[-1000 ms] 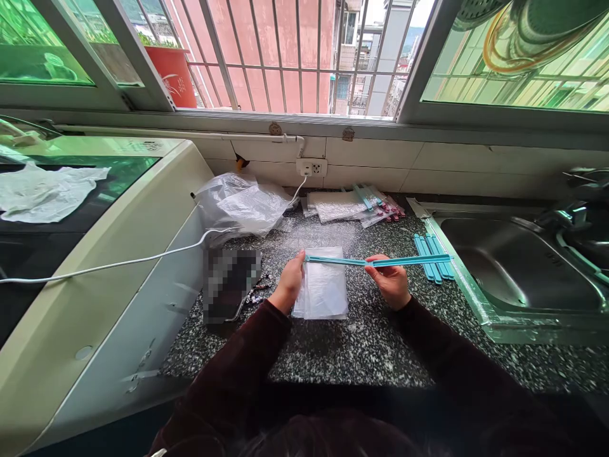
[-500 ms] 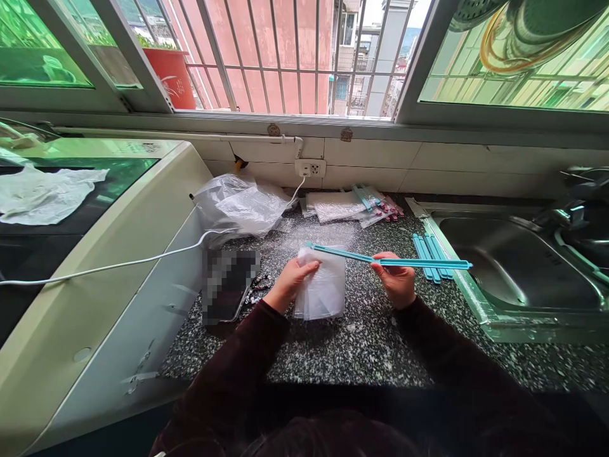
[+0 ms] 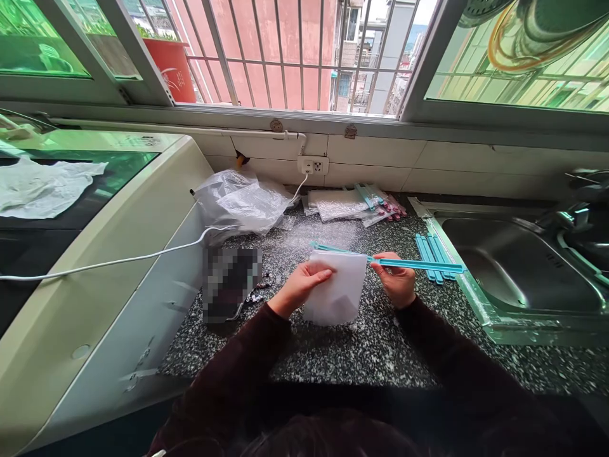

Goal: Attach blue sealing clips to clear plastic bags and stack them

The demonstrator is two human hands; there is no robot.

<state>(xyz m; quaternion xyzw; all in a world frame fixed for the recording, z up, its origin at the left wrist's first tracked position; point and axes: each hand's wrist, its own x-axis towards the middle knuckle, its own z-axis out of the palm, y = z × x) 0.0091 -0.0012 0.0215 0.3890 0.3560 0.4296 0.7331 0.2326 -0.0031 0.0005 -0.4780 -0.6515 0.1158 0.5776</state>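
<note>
My left hand pinches a whitish, translucent plastic bag or stack of bags near its upper left edge, thumb on the front. In my right hand is a long turquoise bag sealing clip, gripped near its middle. One thin arm of the clip passes left behind the top edge of the plastic; the wider part points right toward the sink. Several more turquoise clips lie side by side on the speckled counter, beyond my right hand.
A stainless sink is at the right. Behind my hands lie a crumpled clear bag and flat packets with turquoise and pink clips. A blurred dark phone-like object and a white cable are at left.
My left hand has moved the plastic to the right, so its top edge now sits in front of the clip's thin arm. The clip in my right hand has barely moved.
</note>
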